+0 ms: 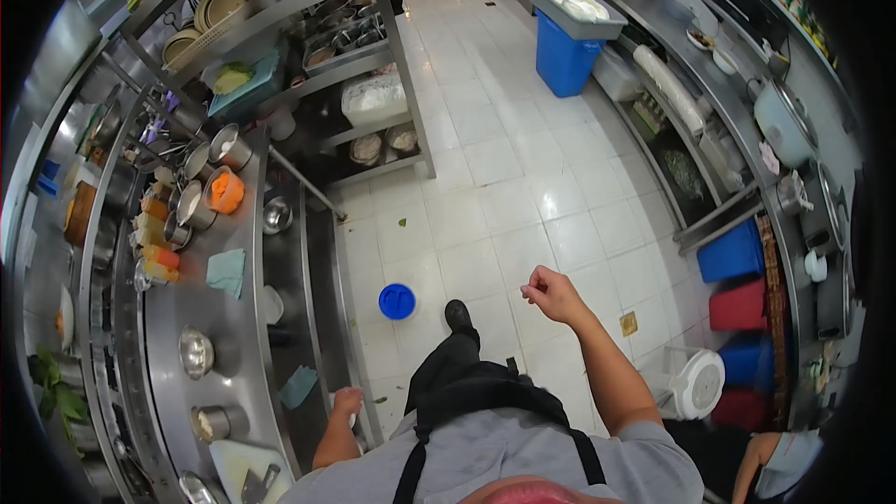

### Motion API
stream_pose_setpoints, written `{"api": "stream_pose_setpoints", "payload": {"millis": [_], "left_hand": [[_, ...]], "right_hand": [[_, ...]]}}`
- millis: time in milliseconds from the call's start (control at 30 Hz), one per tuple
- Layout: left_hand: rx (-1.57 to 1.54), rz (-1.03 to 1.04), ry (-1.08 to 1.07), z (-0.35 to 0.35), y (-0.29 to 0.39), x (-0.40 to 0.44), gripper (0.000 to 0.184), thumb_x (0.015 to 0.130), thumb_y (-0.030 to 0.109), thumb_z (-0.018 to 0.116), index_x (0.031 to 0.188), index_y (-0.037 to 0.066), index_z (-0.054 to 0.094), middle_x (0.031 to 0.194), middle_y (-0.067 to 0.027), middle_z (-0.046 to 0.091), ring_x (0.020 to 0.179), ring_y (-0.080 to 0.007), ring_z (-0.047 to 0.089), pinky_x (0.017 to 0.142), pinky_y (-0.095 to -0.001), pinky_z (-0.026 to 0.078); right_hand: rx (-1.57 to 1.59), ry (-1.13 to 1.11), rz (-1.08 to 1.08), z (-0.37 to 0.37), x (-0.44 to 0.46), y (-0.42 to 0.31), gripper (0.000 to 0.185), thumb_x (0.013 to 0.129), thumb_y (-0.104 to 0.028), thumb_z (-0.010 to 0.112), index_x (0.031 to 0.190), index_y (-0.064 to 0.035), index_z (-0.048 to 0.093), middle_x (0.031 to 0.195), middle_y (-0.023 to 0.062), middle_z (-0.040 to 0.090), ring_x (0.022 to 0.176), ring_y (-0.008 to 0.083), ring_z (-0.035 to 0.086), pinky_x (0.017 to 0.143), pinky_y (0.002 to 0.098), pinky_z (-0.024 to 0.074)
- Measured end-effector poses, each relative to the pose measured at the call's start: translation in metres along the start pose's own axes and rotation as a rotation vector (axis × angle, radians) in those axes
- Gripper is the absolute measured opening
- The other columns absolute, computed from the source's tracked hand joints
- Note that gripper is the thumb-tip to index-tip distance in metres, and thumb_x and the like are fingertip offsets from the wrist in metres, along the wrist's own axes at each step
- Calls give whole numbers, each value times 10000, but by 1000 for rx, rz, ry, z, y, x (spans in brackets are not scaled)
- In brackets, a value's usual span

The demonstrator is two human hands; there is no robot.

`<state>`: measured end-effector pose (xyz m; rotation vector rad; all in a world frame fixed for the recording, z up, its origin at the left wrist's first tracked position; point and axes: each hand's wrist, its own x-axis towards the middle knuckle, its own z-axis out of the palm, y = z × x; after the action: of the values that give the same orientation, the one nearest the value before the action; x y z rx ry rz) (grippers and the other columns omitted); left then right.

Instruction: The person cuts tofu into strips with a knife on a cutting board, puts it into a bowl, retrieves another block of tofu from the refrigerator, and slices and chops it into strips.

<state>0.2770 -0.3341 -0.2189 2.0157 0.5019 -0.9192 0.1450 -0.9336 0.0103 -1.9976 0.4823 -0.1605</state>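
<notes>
My right hand (553,295) is out in front of my body over the tiled floor, its fingers curled in, with nothing visible in them. Low at my left side, beside the steel counter (261,336), my left hand (347,402) is closed. A small whitish bit shows at its palm, too small to name. A light green cloth (299,386) lies on the lower shelf near that hand. On the floor ahead of my left hand sits a round blue lid or tub (397,301), near my shoe (458,315).
Pots, a tub with orange contents (225,190) and a cutting board with a knife (254,476) stand on the left counter. A grey bin (577,11) sits on a blue bin (567,54) ahead. Right are shelves, a white stool (698,383) and another person's arm (754,467).
</notes>
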Motion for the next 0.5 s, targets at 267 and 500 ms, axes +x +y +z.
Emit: {"api": "stream_pose_setpoints", "payload": {"millis": [267, 500], "left_hand": [[678, 375, 290, 65, 209, 160, 319, 871, 316, 707, 878, -1, 742, 894, -198, 749, 757, -352, 731, 683, -439, 574], [714, 789, -178, 246, 499, 250, 408, 904, 425, 650, 1003, 39, 736, 1037, -202, 728, 986, -370, 691, 890, -443, 548]], "right_hand": [[-580, -98, 812, -93, -4, 333, 256, 970, -261, 563, 948, -44, 697, 751, 189, 689, 587, 304, 679, 558, 456, 568], [-4, 116, 1171, -60, -183, 365, 95, 857, -138, 581, 824, -52, 600, 678, 149, 644, 616, 309, 689, 454, 448, 528]]}}
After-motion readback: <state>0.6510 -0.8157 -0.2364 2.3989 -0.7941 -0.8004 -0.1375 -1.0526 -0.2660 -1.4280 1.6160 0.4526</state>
